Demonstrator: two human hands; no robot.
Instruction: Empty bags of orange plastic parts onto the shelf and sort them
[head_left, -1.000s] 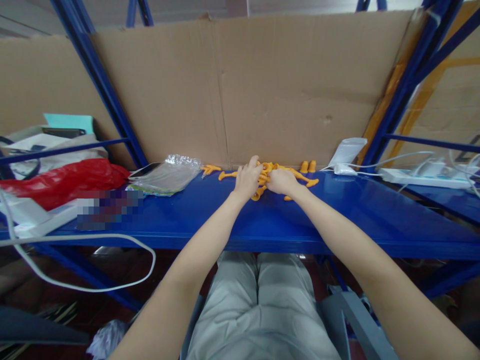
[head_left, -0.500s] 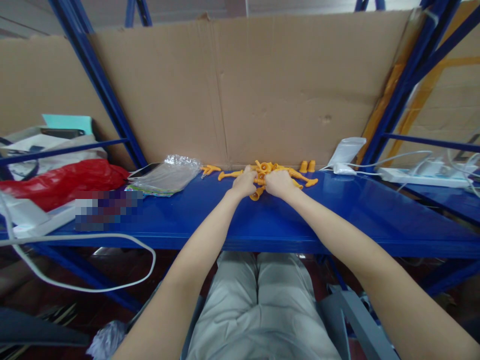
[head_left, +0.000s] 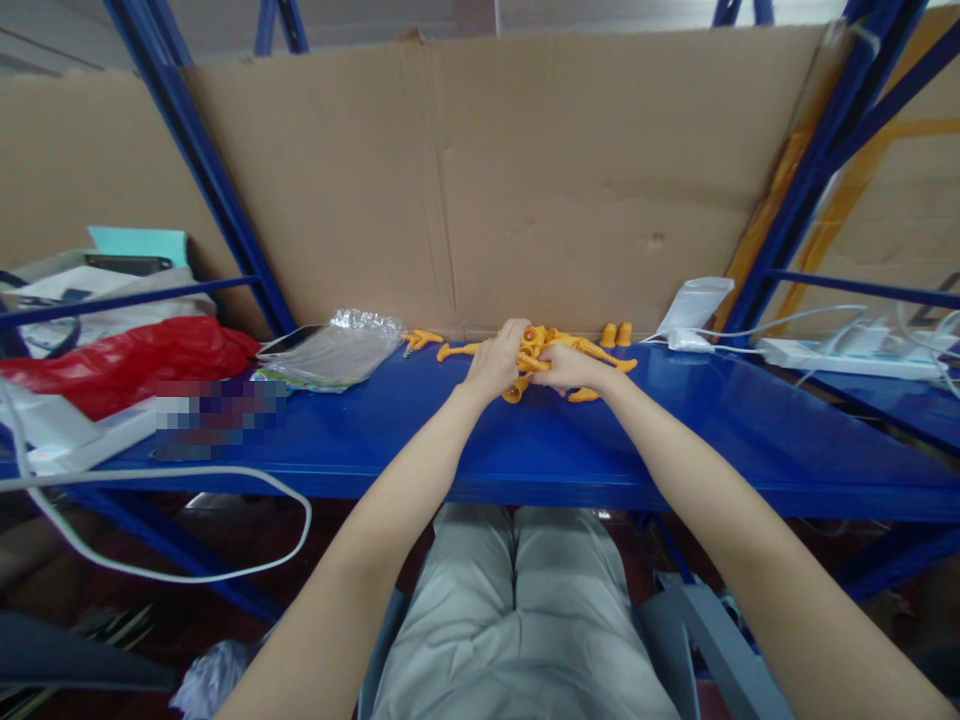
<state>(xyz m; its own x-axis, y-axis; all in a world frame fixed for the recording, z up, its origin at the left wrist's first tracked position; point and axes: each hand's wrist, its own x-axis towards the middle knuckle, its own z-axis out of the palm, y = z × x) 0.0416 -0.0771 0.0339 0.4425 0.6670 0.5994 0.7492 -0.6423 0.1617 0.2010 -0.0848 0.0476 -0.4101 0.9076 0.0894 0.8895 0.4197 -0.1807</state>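
Several hollow orange plastic parts lie in a loose pile [head_left: 553, 336] at the back of the blue table. My left hand [head_left: 495, 364] is at the pile's left side, its fingers curled round orange plastic partly hidden by them. From the right, my right hand [head_left: 568, 370] is closed on an orange plastic part [head_left: 533, 365] whose end sticks out toward the left hand. Below the hands a cup-shaped orange piece [head_left: 514, 390] rests on the table, and a curved orange piece [head_left: 583, 396] lies under my right wrist. The exact kind of these parts cannot be made out.
Two small orange cups [head_left: 616, 334] stand by the cardboard wall [head_left: 600, 180]. Further left lie orange branched pieces [head_left: 423, 338], a clear plastic bag [head_left: 337, 352] and a red bag [head_left: 142, 360]. A white power strip [head_left: 855, 355] and cables are at the right.
My left hand has turned and risen slightly at the pile. My right hand has rotated and shifted a little right, uncovering an orange end and the curved piece below the wrist.
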